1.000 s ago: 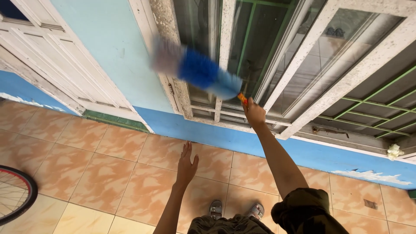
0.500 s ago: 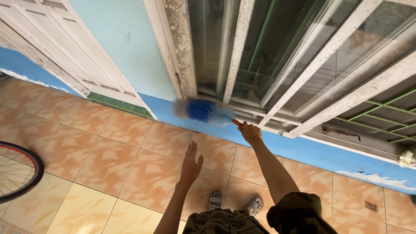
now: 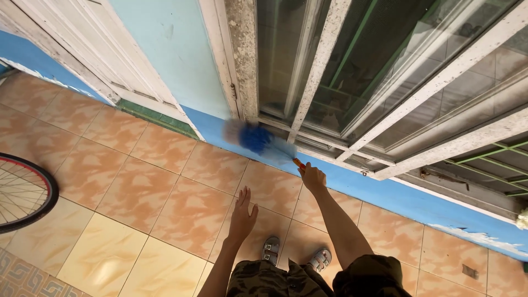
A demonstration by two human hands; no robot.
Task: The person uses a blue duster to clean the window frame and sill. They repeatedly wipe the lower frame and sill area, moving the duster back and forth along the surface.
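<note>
The right hand (image 3: 312, 177) is clenched around the orange handle of a duster (image 3: 258, 139), whose blue and grey head is blurred against the bottom corner of the window frame (image 3: 245, 71), just where the frame meets the blue wall band (image 3: 385, 192). The left hand (image 3: 242, 211) hangs free over the floor tiles (image 3: 137, 187), fingers spread, holding nothing. Below both arms, 2 sandals (image 3: 294, 254) show the person standing close to the wall. A bicycle wheel (image 3: 25, 190) sits well apart at the left edge, and a white door (image 3: 82, 49) stands beside the pale blue wall.

The step in hand looks like dusting the lowest rail of the window, at its left end by the speckled upright. The blur suggests a quick flick, not a slow wipe. The rails and the sill (image 3: 335, 157) to the right of the duster look grimy, so the next stroke probably calls for a sweep rightward along the sill, with the wrist turned so the fluffy head gets into the gap between the bars and the glass. The grip seems firm enough for that; the free hand has no part to play.
</note>
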